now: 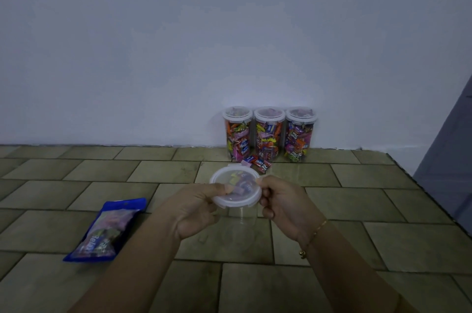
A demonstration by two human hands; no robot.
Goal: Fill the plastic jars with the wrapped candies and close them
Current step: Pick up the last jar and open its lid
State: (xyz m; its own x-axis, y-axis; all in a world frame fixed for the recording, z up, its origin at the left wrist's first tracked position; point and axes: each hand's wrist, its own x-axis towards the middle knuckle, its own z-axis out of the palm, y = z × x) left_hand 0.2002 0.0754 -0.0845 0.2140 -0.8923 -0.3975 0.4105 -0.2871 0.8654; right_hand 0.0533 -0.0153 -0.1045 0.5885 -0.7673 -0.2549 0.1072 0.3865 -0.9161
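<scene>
You grip the lid of a clear jar from both sides: your left hand has its thumb on top and fingers curled under the rim, your right hand pinches the opposite edge. A few candies show through the lid. Beyond the jar, three filled, lidded jars line the wall, loose candies before them. Left of the jar lies a blue candy bag; its contents are blurred.

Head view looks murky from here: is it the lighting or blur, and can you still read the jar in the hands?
Head view: dim, bluish light, no glare. The three filled jars by the wall are soft, labels barely legible. The clear jar under the lid nearly vanishes against the tiles. Tile lines bow at the frame edges. Left hand and right hand are fairly sharp.
</scene>
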